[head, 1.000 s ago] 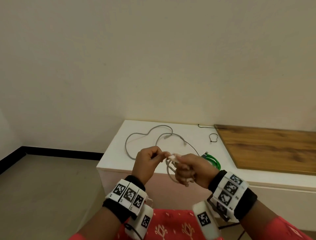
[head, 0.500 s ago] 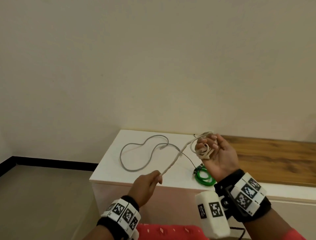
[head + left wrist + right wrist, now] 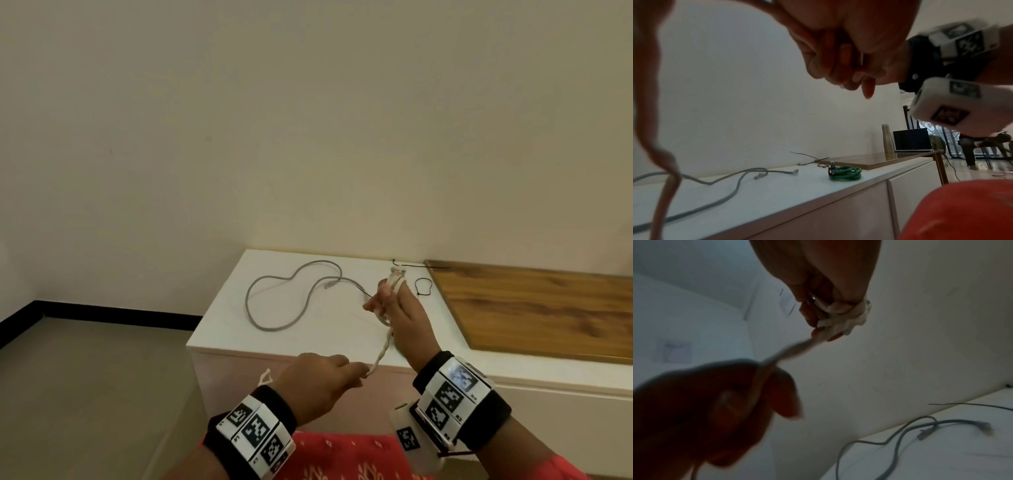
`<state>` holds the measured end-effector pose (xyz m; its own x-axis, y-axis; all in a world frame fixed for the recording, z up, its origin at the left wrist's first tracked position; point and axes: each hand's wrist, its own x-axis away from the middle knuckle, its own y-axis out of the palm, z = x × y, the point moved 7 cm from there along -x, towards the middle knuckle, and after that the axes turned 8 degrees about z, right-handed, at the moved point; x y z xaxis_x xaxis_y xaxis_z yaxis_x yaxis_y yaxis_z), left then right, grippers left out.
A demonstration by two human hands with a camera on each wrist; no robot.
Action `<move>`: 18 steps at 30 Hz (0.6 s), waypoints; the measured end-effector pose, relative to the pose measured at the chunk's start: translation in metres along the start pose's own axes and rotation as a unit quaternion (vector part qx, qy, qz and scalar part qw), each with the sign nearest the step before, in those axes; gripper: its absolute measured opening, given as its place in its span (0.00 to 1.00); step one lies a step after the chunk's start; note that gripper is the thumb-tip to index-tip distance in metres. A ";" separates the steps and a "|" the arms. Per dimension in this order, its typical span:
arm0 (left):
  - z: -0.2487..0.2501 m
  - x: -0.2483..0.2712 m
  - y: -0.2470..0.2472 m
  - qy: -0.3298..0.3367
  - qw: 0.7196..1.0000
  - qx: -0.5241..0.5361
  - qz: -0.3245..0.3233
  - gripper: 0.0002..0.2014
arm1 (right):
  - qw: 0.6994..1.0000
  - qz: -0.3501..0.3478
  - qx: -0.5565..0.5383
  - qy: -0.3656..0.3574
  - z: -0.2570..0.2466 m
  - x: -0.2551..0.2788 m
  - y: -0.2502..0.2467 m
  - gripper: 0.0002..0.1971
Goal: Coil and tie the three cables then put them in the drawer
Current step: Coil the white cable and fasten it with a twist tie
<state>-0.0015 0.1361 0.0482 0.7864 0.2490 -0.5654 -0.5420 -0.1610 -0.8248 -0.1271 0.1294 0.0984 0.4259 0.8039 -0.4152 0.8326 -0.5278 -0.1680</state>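
Both hands busy: my right hand (image 3: 399, 310) holds white cable (image 3: 381, 354) loops, left hand (image 3: 317, 382) pinches its tail; grey cable (image 3: 274, 327), green coil (image 3: 845, 173) on surface (image 3: 308, 339).

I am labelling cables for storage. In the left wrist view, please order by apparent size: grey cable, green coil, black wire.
1. grey cable, largest
2. green coil
3. black wire, smallest; it lies farther back, so its rank is unsure.

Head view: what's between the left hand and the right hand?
A taut stretch of white cable runs from the left hand up to the coil wound round the right hand; nothing else. Head view shows it.
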 end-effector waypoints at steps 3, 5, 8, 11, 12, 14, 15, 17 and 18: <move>0.003 0.000 -0.008 0.060 0.997 -0.046 0.030 0.10 | 0.982 -0.049 0.170 -0.073 -0.002 0.009 0.012 0.17; 0.004 -0.001 -0.019 0.076 0.993 -0.067 0.053 0.12 | 0.954 -0.114 0.256 -0.108 -0.002 0.018 0.023 0.23; -0.003 -0.003 -0.032 0.071 0.988 -0.086 0.105 0.09 | 0.906 -0.226 0.344 -0.098 0.009 0.028 0.039 0.17; -0.016 -0.006 -0.041 0.050 0.984 -0.101 0.136 0.11 | 0.901 -0.300 0.309 -0.044 0.018 0.036 0.046 0.13; -0.021 -0.006 -0.042 0.037 0.984 -0.099 0.140 0.14 | 0.911 -0.311 0.269 -0.005 0.022 0.037 0.046 0.15; -0.035 -0.005 -0.043 -0.017 0.987 -0.079 0.142 0.23 | 0.930 -0.323 0.161 0.073 0.024 0.039 0.048 0.21; -0.043 -0.003 -0.042 -0.050 0.987 -0.060 0.139 0.27 | 0.932 -0.328 0.121 0.098 0.023 0.041 0.049 0.23; -0.056 -0.003 -0.039 -0.097 0.987 0.011 0.127 0.32 | 0.929 -0.335 0.082 0.133 0.021 0.043 0.050 0.24; -0.061 -0.004 -0.035 -0.116 0.984 0.063 0.119 0.33 | 0.929 -0.335 0.062 0.148 0.021 0.044 0.050 0.24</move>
<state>0.0327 0.0822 0.0788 0.5520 0.4328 -0.7128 -0.7461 -0.1255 -0.6539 -0.0747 0.1326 0.0532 -0.0781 0.9937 0.0802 0.9065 0.1043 -0.4092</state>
